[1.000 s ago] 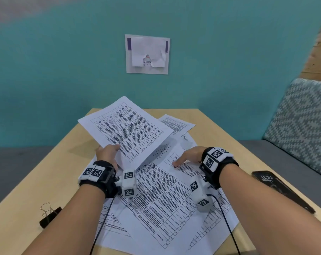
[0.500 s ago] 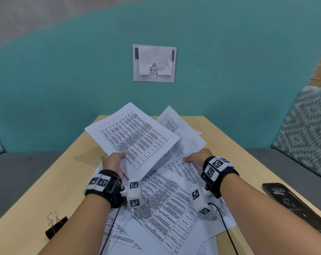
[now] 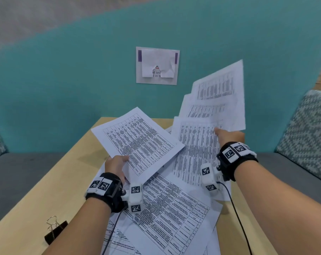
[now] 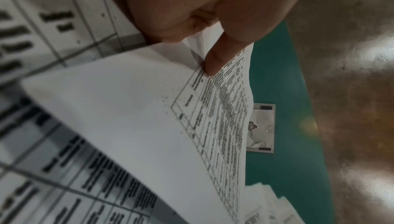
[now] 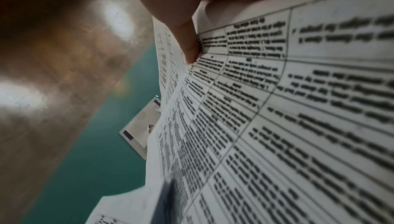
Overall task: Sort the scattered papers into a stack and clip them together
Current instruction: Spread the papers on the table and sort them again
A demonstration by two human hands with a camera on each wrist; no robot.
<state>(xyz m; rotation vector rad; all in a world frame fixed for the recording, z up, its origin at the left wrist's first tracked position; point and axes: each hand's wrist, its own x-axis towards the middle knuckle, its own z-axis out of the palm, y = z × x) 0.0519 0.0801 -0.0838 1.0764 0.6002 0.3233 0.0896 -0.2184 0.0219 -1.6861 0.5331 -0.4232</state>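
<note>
Printed table sheets lie scattered on the wooden table. My left hand pinches one sheet by its near edge and holds it tilted above the pile; the thumb lies on top of the sheet. My right hand grips several sheets lifted off the table and fanned upward to the right, thumb on the printed side. More loose sheets stay flat beneath both wrists. A black binder clip with silver handles sits at the table's near left.
A teal wall with a taped paper notice stands behind the table. A grey bench runs on both sides, with a patterned cushion at the right. Bare tabletop shows left of the pile.
My right hand went from resting on the pile to gripping several sheets and raising them up and to the right. The left hand kept its sheet held up, barely moving.
</note>
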